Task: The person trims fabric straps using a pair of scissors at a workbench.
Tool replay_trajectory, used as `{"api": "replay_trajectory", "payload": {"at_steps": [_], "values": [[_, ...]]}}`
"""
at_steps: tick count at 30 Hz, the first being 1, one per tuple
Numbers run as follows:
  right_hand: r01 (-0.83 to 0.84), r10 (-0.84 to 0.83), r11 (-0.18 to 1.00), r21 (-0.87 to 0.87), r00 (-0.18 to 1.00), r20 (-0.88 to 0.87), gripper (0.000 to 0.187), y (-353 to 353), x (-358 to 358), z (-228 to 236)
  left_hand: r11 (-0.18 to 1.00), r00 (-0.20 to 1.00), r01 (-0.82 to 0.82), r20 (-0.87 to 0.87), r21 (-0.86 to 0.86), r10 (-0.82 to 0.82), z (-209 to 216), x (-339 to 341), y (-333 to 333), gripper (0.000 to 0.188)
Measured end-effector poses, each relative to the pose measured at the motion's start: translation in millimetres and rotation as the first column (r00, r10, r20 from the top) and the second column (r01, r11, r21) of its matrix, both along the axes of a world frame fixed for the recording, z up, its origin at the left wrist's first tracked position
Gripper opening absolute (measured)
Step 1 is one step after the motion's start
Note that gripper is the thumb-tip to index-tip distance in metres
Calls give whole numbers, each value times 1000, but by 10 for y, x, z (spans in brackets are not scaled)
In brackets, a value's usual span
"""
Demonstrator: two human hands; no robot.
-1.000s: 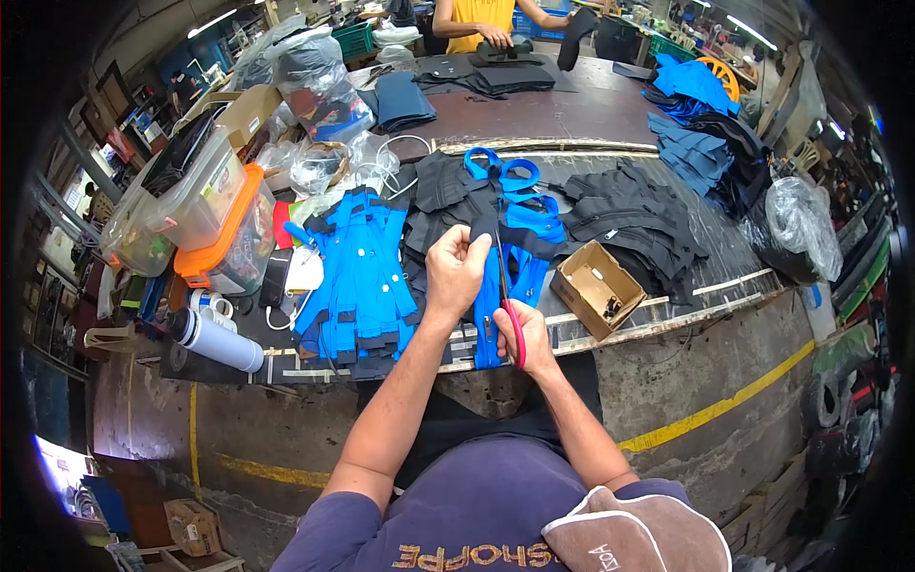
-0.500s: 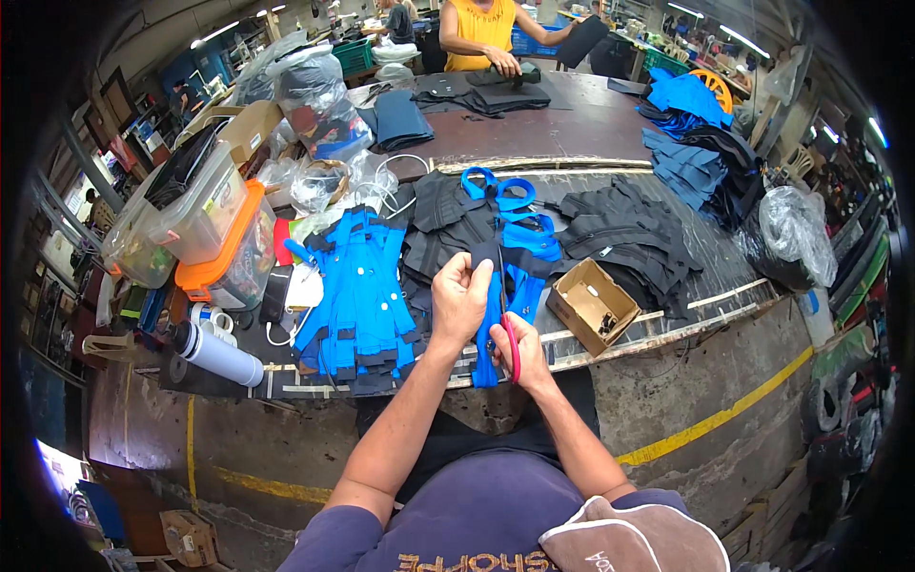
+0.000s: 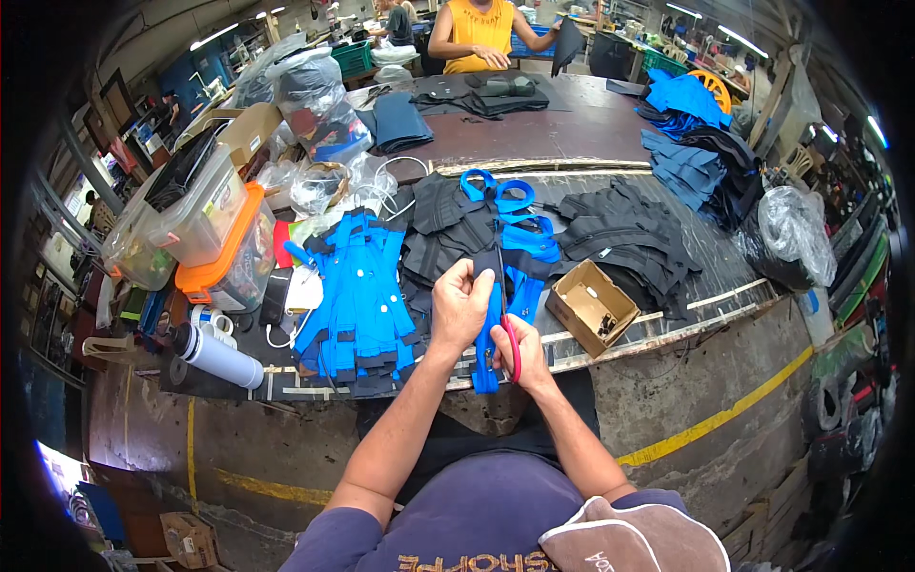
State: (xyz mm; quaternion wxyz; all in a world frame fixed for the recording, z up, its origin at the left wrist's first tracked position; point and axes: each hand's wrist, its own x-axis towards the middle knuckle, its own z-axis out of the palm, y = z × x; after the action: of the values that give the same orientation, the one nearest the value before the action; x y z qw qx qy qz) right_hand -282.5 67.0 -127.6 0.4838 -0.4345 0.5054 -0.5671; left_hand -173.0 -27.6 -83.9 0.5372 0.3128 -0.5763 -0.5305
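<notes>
My left hand [image 3: 461, 310] is closed in a pinch on the dark end of a blue zipper strip [image 3: 486, 353], which hangs down over the table's near edge. Close by on the right, my right hand [image 3: 527, 355] grips scissors [image 3: 515, 341] by their red handles, blades pointing away from me along the strip. Whether the blades touch the fabric cannot be made out. To the left lies a fanned pile of blue zipper strips [image 3: 357, 286] with dark ends. Beyond my hands, a looped blue zipper length [image 3: 515, 197] rests between black zippered pieces [image 3: 624, 234].
An open cardboard box [image 3: 575, 303] with small parts stands right of my hands. At left are a tumbler [image 3: 224, 358], an orange-lidded bin [image 3: 233, 272] and plastic bags [image 3: 319, 91]. Across the table stands a co-worker in a yellow top [image 3: 474, 33]. Blue fabric [image 3: 686, 100] is heaped far right.
My left hand has shifted slightly toward me with the strip, while the scissors stay nearly in place. The co-worker has lifted a hand off the dark bundle and moved left.
</notes>
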Motion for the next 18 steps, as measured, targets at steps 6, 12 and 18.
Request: {"api": "replay_trajectory", "payload": {"at_steps": [6, 12, 18], "values": [[11, -11, 1000, -19, 1000, 22, 32, -12, 17, -10, 1000, 999, 20, -32, 20, -20, -33, 0, 29, 13], [38, -37, 997, 64, 999, -9, 35, -19, 19, -51, 995, 998, 56, -31, 80, -54, -95, 82, -25, 13], [245, -240, 969, -14, 957, 164, 48, -256, -156, -339, 996, 989, -81, 124, -33, 84, 130, 221, -98, 22]]}}
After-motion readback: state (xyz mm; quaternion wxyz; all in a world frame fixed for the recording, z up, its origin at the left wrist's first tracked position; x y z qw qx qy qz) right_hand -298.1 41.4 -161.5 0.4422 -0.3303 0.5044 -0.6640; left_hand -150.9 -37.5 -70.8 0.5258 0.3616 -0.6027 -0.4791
